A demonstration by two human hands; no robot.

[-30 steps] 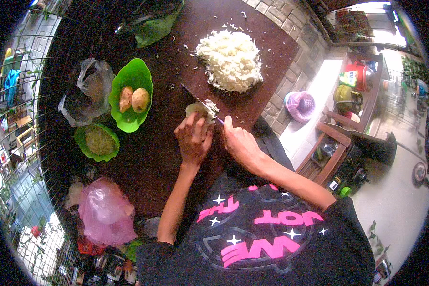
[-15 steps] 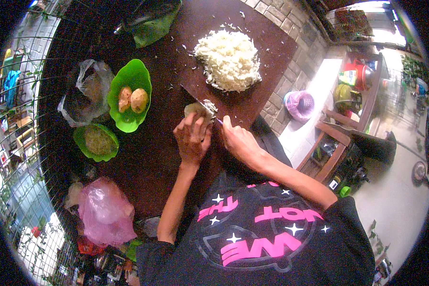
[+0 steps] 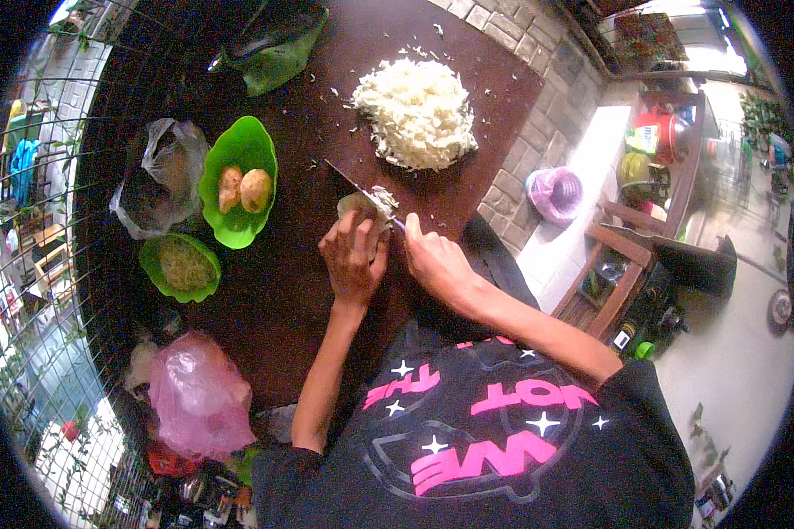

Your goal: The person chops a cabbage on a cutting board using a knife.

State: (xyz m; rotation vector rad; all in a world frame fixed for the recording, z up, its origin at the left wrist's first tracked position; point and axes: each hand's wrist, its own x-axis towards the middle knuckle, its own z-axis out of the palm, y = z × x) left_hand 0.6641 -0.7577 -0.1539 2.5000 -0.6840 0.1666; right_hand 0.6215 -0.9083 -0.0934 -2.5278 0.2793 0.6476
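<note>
My left hand (image 3: 353,264) curls its fingers over a pale, rounded vegetable piece (image 3: 349,207) and presses it on the dark brown table. In my right hand (image 3: 437,264) is a knife (image 3: 340,174), gripped by its purplish handle. Its blade slants up and left, against the side of the vegetable piece, partly hidden by cut bits. Thin white shreds (image 3: 382,199) cling beside the blade, close to my left fingertips. Further off lies a large mound of shredded white vegetable (image 3: 419,115), with stray bits scattered around it.
On the left, a leaf-shaped green dish (image 3: 239,231) holds two potato-like yellowish lumps. Near it are a smaller green bowl (image 3: 163,286) with pale shreds and a clear plastic bag (image 3: 161,167). A pink bag (image 3: 198,397) sits nearer, and a dark green bundle (image 3: 278,57) at the far edge.
The knife and right hand have shifted slightly left, closer to the left fingers. The view has tilted a little. Both hands keep their hold.
</note>
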